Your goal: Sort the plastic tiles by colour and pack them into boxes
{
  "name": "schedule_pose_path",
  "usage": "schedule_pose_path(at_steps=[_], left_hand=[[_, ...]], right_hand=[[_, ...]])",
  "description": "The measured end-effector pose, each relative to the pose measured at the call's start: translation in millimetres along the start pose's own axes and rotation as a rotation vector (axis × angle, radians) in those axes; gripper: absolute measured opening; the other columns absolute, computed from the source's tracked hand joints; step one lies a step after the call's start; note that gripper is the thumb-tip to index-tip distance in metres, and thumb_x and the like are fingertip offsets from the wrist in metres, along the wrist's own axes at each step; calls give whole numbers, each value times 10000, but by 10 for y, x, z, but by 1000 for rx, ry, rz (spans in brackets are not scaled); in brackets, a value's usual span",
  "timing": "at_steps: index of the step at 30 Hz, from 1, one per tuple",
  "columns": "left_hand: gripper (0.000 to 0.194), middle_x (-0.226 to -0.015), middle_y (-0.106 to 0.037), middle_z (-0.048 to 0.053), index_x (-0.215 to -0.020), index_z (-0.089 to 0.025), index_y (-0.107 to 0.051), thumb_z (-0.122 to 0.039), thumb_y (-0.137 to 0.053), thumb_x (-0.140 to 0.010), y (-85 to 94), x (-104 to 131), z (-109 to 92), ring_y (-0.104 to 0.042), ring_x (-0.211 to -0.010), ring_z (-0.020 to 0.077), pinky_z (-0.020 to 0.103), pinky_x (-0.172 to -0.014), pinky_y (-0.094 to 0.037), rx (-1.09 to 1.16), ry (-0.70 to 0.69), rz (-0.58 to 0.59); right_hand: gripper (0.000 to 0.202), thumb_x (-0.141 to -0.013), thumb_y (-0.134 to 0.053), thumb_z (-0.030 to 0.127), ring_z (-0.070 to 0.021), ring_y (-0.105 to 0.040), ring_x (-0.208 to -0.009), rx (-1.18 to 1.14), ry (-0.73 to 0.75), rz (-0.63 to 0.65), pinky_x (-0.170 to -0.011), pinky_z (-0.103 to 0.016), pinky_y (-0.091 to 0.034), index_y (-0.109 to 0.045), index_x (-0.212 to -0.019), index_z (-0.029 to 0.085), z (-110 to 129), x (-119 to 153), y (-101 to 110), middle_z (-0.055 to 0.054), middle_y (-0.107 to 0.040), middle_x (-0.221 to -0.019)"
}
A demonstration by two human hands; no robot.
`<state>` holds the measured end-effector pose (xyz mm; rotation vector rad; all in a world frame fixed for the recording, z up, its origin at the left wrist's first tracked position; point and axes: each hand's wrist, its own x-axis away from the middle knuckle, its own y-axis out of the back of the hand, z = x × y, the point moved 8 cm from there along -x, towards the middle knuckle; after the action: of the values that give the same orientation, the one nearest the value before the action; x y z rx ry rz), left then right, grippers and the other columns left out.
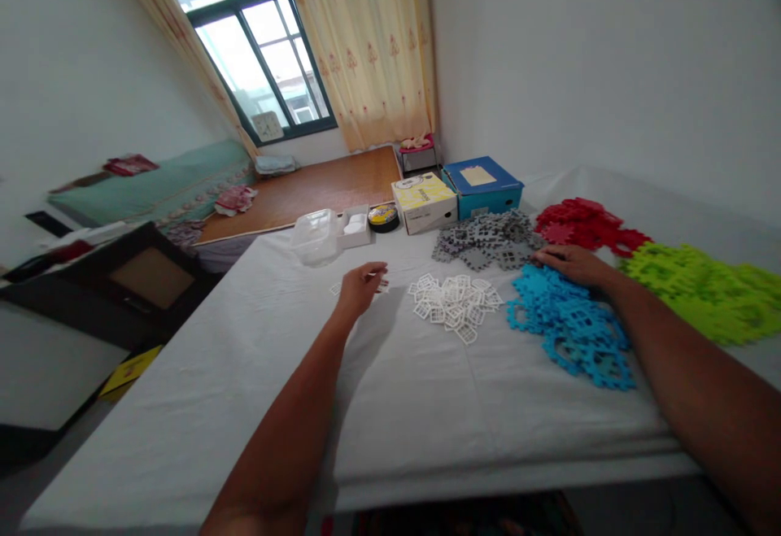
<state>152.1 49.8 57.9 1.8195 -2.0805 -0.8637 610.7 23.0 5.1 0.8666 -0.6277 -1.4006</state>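
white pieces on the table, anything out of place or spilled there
A few white pieces by the left hand lie apart from the white pile, so they look slightly stray; I see no clear spill.

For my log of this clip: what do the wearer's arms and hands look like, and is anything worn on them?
The left hand and right hand are ungloved. No sleeve, watch or bracelet shows on either arm. The fingers are too small to rule out a ring.
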Motion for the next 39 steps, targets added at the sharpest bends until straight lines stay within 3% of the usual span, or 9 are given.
schedule_pose_path(at_steps=[3,6,10,14,18,23,28,32,39], left_hand=[[359,-1061,-731,114,-1118,-139,-678,-370,-593,-857,-492,49,-248,-709,-846,191,296,-707,-585,229,-91,101],[399,-1237,-665,129,-1207,-159,-637,-389,-547,-892,-753,81,-417,-654,-1080,223,360,-905,-541,250,-195,175],[347,-1289,-632,106,-1171,-184,-659,-343,-523,-894,-509,58,-321,-580,-1195,216,350,-963,-502,42,-246,193],[305,-1081,-714,92,-1074,-178,-712,-291,-513,-872,106,4,84,-667,-956,200,320,-866,-519,-403,-92,168],[348,-986,-727,85,-1076,-185,-721,-358,-637,-786,372,38,380,-675,-859,209,282,-767,-498,-740,27,320],[301,-922,-737,69,-1032,-201,-729,-332,-612,-788,301,61,333,-669,-842,198,255,-718,-456,-836,24,352],[255,-866,-734,96,-871,-192,-735,-266,-494,-831,322,67,216,-667,-813,221,281,-687,-435,-939,47,262],[288,-930,-742,96,-969,-206,-733,-265,-475,-855,356,50,134,-670,-861,226,293,-729,-457,-918,48,168],[304,-878,-741,43,-1001,-195,-744,-363,-535,-856,-378,77,-299,-642,-679,146,245,-613,-527,-183,-139,154]], right_hand=[[502,-869,-411,545,-294,-641,-994,-7,-5,4,-905,-387,-473,-701,-1017,163,-11,-5,-3,-108,-727,-1024],[495,-866,-418,532,-297,-640,-1005,-33,-25,3,-927,-391,-466,-699,-1041,163,-21,-1,6,-111,-728,-1037],[539,-877,-399,553,-290,-643,-1015,-150,-88,29,-942,-383,-468,-708,-1043,144,-64,3,-17,-126,-727,-1036],[579,-870,-406,590,-284,-644,-1003,-267,-148,31,-941,-379,-472,-728,-1026,135,-100,2,-47,-134,-725,-1038],[597,-883,-396,605,-284,-637,-997,-296,-163,5,-952,-384,-461,-728,-1024,130,-102,14,-41,-143,-725,-1018],[592,-888,-390,609,-282,-636,-1015,-305,-163,4,-944,-388,-464,-713,-1048,140,-81,39,-23,-139,-721,-1044],[594,-869,-385,622,-283,-640,-996,-187,-119,18,-938,-394,-464,-719,-994,146,19,42,8,-115,-728,-1007],[587,-869,-374,613,-276,-644,-981,-125,-70,6,-925,-386,-472,-717,-981,150,60,23,24,-113,-729,-988],[553,-837,-382,677,-289,-656,-978,-54,-41,-4,-918,-413,-499,-717,-927,246,58,5,23,-60,-736,-957]])
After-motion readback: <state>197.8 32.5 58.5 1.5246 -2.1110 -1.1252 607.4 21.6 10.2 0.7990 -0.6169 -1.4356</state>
